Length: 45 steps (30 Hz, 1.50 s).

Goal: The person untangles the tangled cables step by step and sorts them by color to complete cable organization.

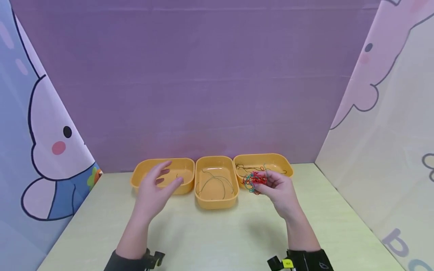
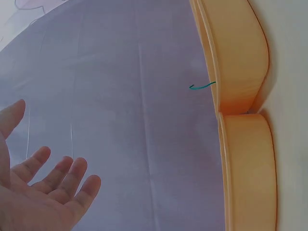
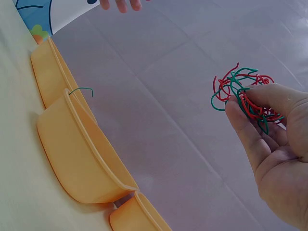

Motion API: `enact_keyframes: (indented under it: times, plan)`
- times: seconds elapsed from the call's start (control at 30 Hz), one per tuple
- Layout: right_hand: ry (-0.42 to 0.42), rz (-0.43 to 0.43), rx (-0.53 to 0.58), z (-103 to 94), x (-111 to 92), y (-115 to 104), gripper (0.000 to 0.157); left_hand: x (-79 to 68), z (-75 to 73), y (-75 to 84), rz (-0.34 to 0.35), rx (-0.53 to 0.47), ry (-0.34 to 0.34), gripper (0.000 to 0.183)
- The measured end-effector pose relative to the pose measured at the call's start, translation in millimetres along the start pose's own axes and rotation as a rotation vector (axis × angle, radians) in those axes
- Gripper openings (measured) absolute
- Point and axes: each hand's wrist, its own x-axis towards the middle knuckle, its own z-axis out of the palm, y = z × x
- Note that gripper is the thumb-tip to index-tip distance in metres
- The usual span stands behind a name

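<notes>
My right hand (image 1: 279, 191) pinches a tangled bundle of thin red and green wires (image 3: 236, 89) between thumb and fingers. It holds the bundle above the front of the right yellow tray (image 1: 271, 157), where dark wires (image 1: 251, 168) lie. My left hand (image 1: 152, 194) is raised in front of the left yellow tray (image 1: 142, 164), fingers spread and apart from anything. In the middle yellow tray (image 1: 216, 204) lie a few thin, curved wires (image 1: 217, 177). One green wire end (image 2: 202, 87) pokes above a tray rim in both wrist views.
The three trays stand side by side on a pale table (image 1: 217, 241), against a purple backdrop (image 1: 217, 82). Printed cartoon panels flank the table: a blue one (image 1: 17, 150) at the left and a whitish one (image 1: 383, 150) at the right.
</notes>
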Motion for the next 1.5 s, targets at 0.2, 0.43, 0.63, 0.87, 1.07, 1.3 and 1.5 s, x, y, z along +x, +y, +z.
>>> enact_keyframes:
  times: [0.2, 0.43, 0.63, 0.87, 1.07, 1.3, 1.5]
  plan:
    - [-0.023, -0.011, 0.033, -3.0, -2.3, 0.3, 0.027, -8.8, 1.1, -5.1, -0.013, 0.003, -0.002, 0.063]
    - [-0.035, -0.039, 0.037, -2.1, -2.5, -2.5, 0.028, -9.4, 6.3, -4.6, 0.007, -0.017, -0.008, 0.061]
    - [-0.033, -0.042, 0.056, 0.3, -3.3, -4.7, 0.027, -10.7, 14.2, -0.4, 0.013, -0.054, -0.032, 0.059]
    - [-0.035, -0.025, 0.086, 4.5, -2.7, -4.1, 0.026, -12.0, 28.0, 5.3, 0.040, -0.113, -0.056, 0.060]
    - [-0.050, -0.013, 0.109, 11.1, -4.0, -3.6, 0.026, -12.8, 43.9, 11.2, 0.032, -0.154, -0.081, 0.059]
    - [-0.100, -0.052, 0.142, 20.5, -4.1, -1.7, 0.026, -16.4, 65.0, 20.0, 0.035, -0.217, -0.147, 0.055]
    - [-0.111, -0.043, 0.142, 25.7, -6.0, -2.7, 0.024, -18.6, 82.4, 26.8, 0.024, -0.261, -0.183, 0.048]
